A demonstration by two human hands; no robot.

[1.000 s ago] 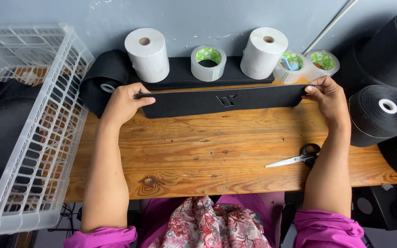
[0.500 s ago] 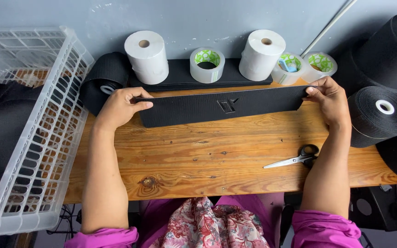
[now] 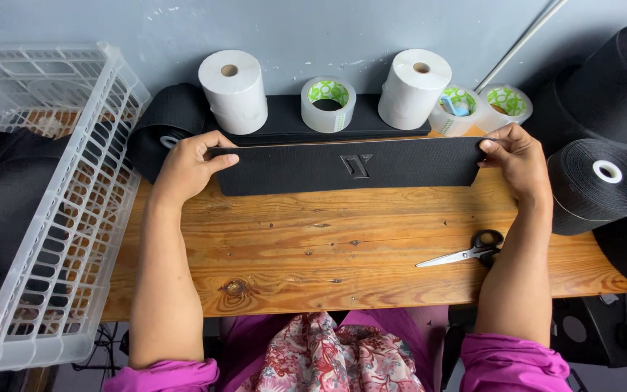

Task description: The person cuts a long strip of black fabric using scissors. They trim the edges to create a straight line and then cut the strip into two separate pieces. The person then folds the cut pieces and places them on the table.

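Note:
A long black fabric strip (image 3: 350, 167) with a small raised emblem at its middle is stretched flat over the wooden table (image 3: 342, 247). My left hand (image 3: 186, 163) pinches its left end. My right hand (image 3: 517, 156) pinches its right end. Both hands hold the strip taut, its near edge tilted up toward me.
Behind the strip stand two white paper rolls (image 3: 234, 91) (image 3: 415, 87), tape rolls (image 3: 328, 101) and a stack of black strips (image 3: 292, 127). Black webbing rolls (image 3: 596, 185) (image 3: 172, 123) sit at both sides. Scissors (image 3: 466, 250) lie at right. A white plastic basket (image 3: 45, 210) stands at left.
Both hands have lifted and tilted the strip, so its face shows wider now. The hands stay at the strip's ends.

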